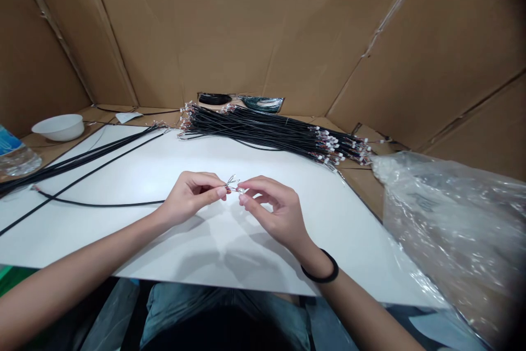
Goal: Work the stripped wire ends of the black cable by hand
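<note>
Over the middle of the white board [135,176], my left hand [197,192] pinches the stripped end of a black cable [110,205], where thin wires fan out. The cable runs off to the left beneath my left wrist, its far end lying on the board. Close to the right, my right hand [275,206] has thumb and forefinger closed on a small white connector [240,190] at the tips of those wires. A black band circles my right wrist. Which wires enter the connector is too small to tell.
A big bundle of black cables [255,129] with white connectors lies along the back edge. More loose cables [94,154] cross the left side. A white bowl [59,127] and a plastic bottle [16,154] stand far left. Clear plastic bags [452,225] cover the right. Cardboard walls [246,28] rise behind.
</note>
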`<state>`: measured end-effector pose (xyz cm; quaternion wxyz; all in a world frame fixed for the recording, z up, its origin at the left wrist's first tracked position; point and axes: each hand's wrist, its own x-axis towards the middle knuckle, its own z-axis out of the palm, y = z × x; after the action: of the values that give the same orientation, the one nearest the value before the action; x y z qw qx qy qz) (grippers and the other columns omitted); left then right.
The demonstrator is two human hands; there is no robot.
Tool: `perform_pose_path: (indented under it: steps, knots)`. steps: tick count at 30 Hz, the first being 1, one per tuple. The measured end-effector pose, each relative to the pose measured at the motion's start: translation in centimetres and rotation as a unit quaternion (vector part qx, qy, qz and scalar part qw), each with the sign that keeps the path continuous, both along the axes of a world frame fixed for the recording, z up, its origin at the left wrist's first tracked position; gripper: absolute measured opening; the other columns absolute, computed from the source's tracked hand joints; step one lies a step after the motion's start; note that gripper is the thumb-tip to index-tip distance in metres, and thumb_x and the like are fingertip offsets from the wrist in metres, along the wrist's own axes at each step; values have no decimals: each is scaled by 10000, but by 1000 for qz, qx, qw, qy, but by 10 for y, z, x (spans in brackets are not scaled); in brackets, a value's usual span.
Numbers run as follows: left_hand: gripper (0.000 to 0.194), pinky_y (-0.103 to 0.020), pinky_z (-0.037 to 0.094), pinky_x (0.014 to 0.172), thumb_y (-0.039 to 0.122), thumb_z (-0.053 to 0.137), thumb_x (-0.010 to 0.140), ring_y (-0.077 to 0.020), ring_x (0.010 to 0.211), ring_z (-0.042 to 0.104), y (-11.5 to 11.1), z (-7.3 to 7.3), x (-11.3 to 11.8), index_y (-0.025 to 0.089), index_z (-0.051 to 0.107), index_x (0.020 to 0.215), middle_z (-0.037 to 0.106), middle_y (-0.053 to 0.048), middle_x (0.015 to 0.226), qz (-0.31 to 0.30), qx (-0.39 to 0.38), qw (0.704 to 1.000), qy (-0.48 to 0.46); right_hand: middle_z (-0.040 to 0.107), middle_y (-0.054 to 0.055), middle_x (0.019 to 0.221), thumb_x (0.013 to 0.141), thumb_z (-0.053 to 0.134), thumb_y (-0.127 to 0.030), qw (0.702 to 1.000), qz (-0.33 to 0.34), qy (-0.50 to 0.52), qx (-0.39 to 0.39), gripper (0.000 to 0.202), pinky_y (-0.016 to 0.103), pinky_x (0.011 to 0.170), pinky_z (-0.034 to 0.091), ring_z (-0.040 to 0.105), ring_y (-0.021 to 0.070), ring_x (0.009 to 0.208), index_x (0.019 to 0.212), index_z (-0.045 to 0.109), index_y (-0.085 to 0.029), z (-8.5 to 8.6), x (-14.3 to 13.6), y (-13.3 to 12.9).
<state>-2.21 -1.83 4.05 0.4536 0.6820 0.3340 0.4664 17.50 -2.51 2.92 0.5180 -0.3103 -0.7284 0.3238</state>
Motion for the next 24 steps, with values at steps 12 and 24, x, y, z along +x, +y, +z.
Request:
perform_pose_path:
  steps: [12,24]
  knots:
    - [213,-222,381,525,329,722,770,-113,597,515,0,-1,0,122,751,730,667,-66,678,-4,-8,1000,-13,696,51,834,817,640,-192,999,-14,-30,24,76,228,561,559,640,134,676,874,688,-180,2,-2,-2]
    - [133,-226,430,596,266,719,779,-125,660,573,2,-8,1,142,767,782,698,-68,748,-18,-14,1000,-13,665,55,806,830,632,-233,1000,12,-29,3,74,244,553,534,615,141,663,849,674,-175,0,0,1]
